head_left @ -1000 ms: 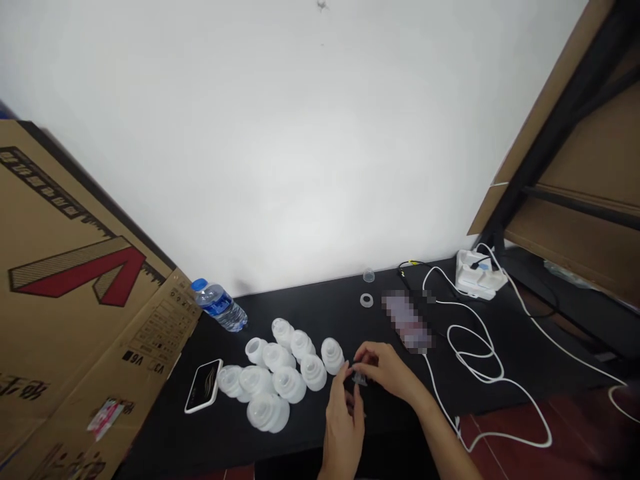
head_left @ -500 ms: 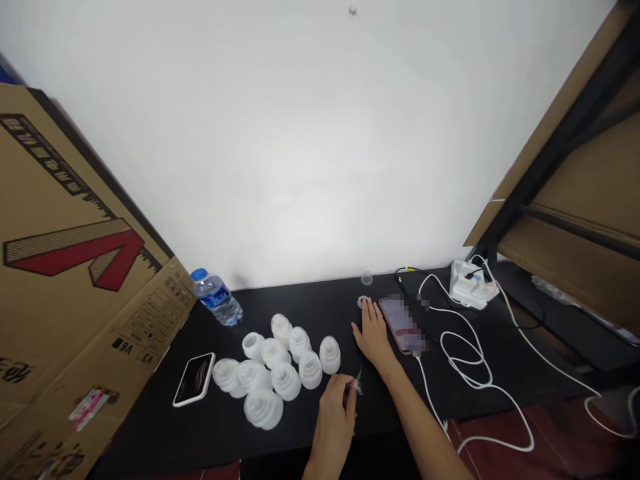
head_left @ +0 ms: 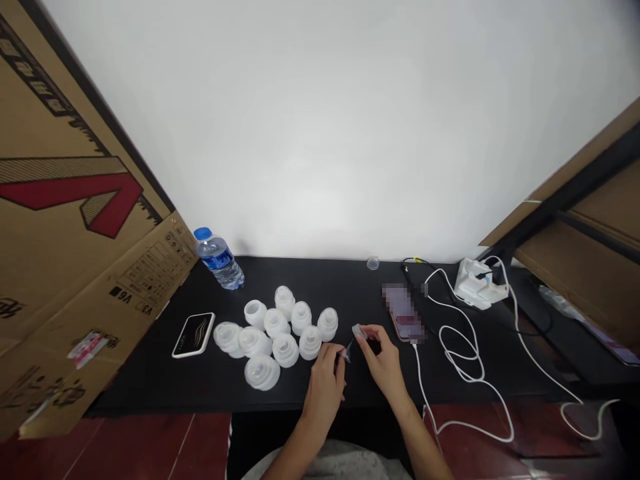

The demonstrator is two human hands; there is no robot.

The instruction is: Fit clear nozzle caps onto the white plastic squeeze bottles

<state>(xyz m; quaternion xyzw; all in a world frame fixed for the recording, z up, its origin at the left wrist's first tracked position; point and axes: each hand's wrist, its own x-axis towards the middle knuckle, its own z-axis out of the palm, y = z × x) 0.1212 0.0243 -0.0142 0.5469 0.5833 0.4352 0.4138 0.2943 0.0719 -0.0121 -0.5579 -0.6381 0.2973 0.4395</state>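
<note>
Left hand [head_left: 324,390]: fingers closed on slim clear piece [head_left: 347,354]. Right hand [head_left: 384,363]: fingers pinching small translucent piece [head_left: 358,331]. Both above counter [head_left: 150,390], beside white plastic caps [head_left: 310,343]. Steady, aligned pinch advisable.

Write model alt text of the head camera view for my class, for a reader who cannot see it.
Over a black table, the left hand pinches a thin clear piece and the right hand holds a small translucent part, beside a cluster of frosted white plastic parts.

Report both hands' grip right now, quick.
Left hand: closed, pinching a small clear part.
Right hand: closed, pinching a small translucent piece.
</note>
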